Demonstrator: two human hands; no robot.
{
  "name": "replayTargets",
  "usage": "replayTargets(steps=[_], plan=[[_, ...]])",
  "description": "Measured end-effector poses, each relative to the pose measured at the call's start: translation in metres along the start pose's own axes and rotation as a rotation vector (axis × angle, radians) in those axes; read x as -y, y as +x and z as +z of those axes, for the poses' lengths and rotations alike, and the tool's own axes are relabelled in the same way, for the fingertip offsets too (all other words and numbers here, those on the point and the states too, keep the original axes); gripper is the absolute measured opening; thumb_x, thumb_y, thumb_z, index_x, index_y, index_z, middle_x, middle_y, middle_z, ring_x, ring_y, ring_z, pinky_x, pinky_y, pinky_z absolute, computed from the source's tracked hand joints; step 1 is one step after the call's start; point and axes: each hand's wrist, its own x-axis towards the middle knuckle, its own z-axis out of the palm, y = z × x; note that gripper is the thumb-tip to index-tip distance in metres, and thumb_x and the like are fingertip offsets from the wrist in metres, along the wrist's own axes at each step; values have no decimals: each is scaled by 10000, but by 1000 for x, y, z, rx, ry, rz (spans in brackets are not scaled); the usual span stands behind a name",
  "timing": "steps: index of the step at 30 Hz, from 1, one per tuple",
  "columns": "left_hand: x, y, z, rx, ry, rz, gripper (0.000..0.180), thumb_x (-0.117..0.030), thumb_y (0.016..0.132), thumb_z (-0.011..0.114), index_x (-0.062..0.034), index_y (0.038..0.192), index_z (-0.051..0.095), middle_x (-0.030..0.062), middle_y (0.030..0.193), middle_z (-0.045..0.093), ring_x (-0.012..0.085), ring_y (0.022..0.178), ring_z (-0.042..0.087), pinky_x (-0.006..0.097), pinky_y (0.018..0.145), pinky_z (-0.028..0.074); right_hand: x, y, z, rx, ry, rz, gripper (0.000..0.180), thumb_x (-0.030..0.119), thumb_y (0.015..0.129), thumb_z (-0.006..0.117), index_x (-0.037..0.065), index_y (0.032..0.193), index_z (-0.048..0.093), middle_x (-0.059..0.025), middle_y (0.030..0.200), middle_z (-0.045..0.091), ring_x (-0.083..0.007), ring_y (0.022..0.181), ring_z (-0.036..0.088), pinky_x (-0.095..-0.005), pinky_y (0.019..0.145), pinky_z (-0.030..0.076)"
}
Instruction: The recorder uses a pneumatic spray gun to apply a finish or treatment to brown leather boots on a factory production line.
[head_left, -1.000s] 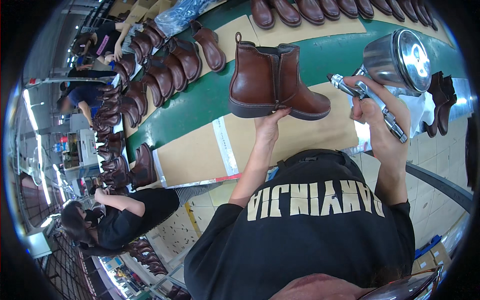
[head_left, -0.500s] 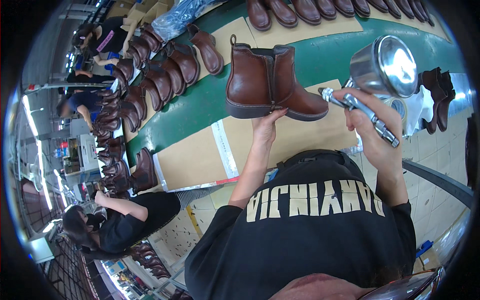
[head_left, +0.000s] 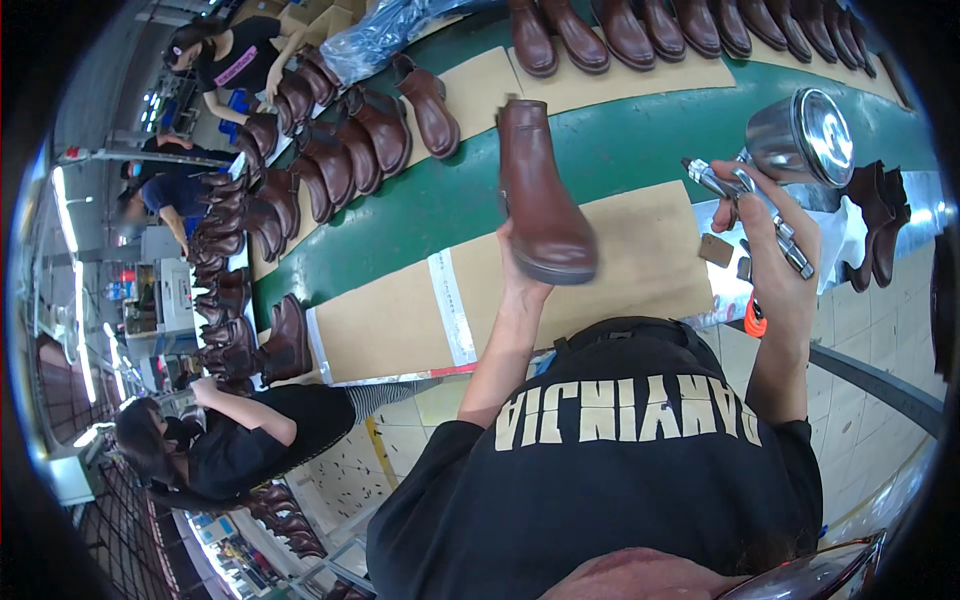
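Observation:
A brown leather ankle boot (head_left: 545,200) is held up over the bench, its toe pointing down toward me. My left hand (head_left: 522,268) grips it from below near the sole; some of the fingers are hidden behind the boot. In my right hand (head_left: 775,225) is a metal spray gun (head_left: 748,190) with a round, shiny silver cup, and the fingers wrap around its body. The gun's nozzle points left toward the boot, with a gap between them.
Brown cardboard (head_left: 630,250) covers the near side of the green bench (head_left: 640,130). Rows of brown boots (head_left: 630,35) line the far edge and the left side (head_left: 330,150). Dark boots (head_left: 875,220) stand at right. Co-workers (head_left: 235,65) work on the left, one close by (head_left: 240,430).
The boot has turned from its side view to show its front, toe swinging toward me. My right hand with the spray gun has shifted slightly right, away from the boot.

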Motion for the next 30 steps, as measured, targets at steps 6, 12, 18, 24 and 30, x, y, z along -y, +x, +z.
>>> replayTargets(steps=[6,12,18,24,30], plan=[[-1,-9,2,160,-195,-168,401,-296,855,566,-24,1148,537,188,1055,594,340,914,606,388,695,577,0,-4,4,66,23,-27,261,143,907,564,-31,1094,617,-41,766,604,-66,685,528,-190,612,415],[5,-10,-24,93,-221,-314,363,-325,859,552,-52,1099,565,135,951,625,293,788,601,310,508,514,3,-1,23,155,79,-97,229,116,882,595,-14,1066,630,-3,789,624,-19,656,486,-167,561,382],[9,-15,-19,144,-171,-392,410,-373,880,505,-37,1110,551,149,804,588,189,561,518,221,393,342,7,8,32,157,88,-108,217,116,873,612,-15,1044,636,-2,764,624,-16,640,478,-169,550,378],[7,-13,-16,243,-239,-488,477,-410,897,462,-21,1167,523,114,690,520,121,398,389,212,362,286,-2,4,28,146,75,-82,211,113,873,612,-11,1041,638,-1,765,620,-12,656,490,-175,555,388],[5,-8,-14,337,-266,-528,490,-421,906,443,-25,1187,514,96,675,516,104,381,382,208,356,275,1,-10,24,221,39,-54,205,100,864,611,-10,1035,640,-35,825,662,-32,642,516,-175,566,397]])
